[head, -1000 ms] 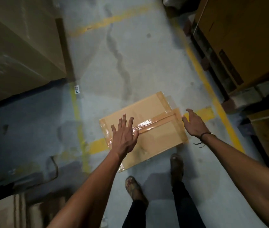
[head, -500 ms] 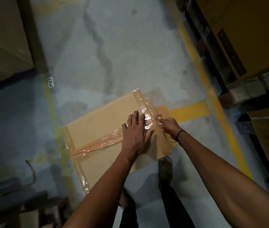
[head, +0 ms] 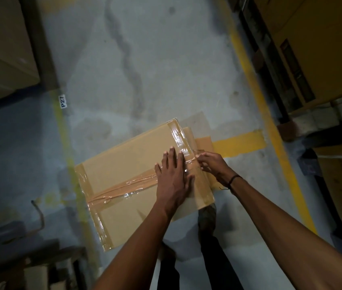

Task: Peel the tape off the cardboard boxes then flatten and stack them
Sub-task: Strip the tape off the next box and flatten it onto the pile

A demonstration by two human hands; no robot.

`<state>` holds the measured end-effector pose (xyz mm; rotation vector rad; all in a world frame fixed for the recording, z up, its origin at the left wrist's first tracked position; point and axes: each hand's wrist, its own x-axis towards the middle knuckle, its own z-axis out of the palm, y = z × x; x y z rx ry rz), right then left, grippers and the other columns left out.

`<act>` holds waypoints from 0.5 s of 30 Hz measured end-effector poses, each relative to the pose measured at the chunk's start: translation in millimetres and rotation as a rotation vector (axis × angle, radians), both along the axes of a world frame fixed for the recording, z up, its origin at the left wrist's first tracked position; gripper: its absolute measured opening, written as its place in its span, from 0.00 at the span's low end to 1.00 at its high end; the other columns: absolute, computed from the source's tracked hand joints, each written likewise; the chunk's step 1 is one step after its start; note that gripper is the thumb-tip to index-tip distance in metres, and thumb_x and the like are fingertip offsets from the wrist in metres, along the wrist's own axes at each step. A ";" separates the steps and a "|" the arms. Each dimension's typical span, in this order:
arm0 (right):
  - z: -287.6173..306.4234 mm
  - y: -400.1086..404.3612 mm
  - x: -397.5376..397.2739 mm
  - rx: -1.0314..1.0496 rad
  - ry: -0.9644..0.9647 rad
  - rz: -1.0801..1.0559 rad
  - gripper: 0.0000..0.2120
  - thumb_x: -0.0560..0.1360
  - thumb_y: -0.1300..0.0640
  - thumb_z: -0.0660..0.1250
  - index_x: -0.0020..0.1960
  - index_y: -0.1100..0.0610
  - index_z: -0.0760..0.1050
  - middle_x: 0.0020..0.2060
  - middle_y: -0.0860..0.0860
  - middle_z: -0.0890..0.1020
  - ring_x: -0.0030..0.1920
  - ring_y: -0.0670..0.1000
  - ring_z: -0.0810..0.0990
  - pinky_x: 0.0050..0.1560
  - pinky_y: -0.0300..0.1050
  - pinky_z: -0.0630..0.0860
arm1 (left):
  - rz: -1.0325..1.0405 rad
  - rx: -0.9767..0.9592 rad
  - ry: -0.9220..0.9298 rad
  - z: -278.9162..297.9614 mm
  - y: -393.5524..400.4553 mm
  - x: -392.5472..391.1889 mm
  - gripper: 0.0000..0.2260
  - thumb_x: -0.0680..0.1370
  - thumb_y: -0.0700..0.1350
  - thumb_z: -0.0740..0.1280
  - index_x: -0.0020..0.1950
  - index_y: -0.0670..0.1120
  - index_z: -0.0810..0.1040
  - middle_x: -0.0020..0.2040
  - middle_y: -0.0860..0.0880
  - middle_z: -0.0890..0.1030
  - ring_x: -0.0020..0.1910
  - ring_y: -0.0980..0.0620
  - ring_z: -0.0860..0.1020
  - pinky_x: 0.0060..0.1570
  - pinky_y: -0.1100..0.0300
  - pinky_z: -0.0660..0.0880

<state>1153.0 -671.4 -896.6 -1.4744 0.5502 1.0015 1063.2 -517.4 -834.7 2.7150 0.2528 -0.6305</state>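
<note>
A brown cardboard box (head: 128,164) lies on the concrete floor in front of me. Shiny clear tape (head: 124,186) runs along its middle seam and across both short ends. My left hand (head: 173,176) rests flat on the box top near the right end, fingers spread over the seam tape. My right hand (head: 212,165) sits at the box's right edge, its fingertips pinched on the end of the seam tape there. A loose flap or tape piece sticks out past the far right corner.
Large cardboard cartons stand at the left (head: 2,51) and right (head: 321,42). Yellow floor lines (head: 256,84) border the aisle. A "P27" label (head: 62,101) is on the floor. My feet (head: 207,216) are just below the box. Dark clutter fills the lower left.
I have leaned closer to the box. My left hand slid right along the seam tape. My right hand went from open beside the box to pinching the tape end at the right edge.
</note>
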 end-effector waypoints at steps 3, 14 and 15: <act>-2.7 -1.6 -3.2 0.016 -0.055 -0.003 0.03 0.79 0.59 0.69 0.49 0.58 0.81 0.36 0.47 0.82 0.34 0.43 0.79 0.39 0.35 0.78 | -0.005 0.000 0.007 0.8 0.7 1.4 0.32 0.82 0.62 0.59 0.82 0.48 0.56 0.84 0.44 0.48 0.82 0.39 0.51 0.76 0.34 0.56; -11.8 8.3 -8.5 -0.073 -0.104 -0.029 0.06 0.77 0.63 0.68 0.52 0.57 0.83 0.53 0.52 0.85 0.50 0.52 0.83 0.44 0.40 0.79 | -0.028 0.043 -0.105 -7.0 -3.2 -6.6 0.23 0.79 0.60 0.65 0.70 0.51 0.67 0.69 0.45 0.66 0.64 0.42 0.69 0.62 0.44 0.70; -9.6 7.6 -8.6 -0.073 -0.103 -0.036 0.05 0.77 0.63 0.68 0.50 0.58 0.82 0.50 0.53 0.85 0.48 0.52 0.83 0.42 0.38 0.79 | -0.027 0.040 -0.109 -8.1 -2.9 -8.0 0.23 0.80 0.60 0.64 0.70 0.51 0.67 0.69 0.45 0.66 0.64 0.42 0.69 0.62 0.44 0.70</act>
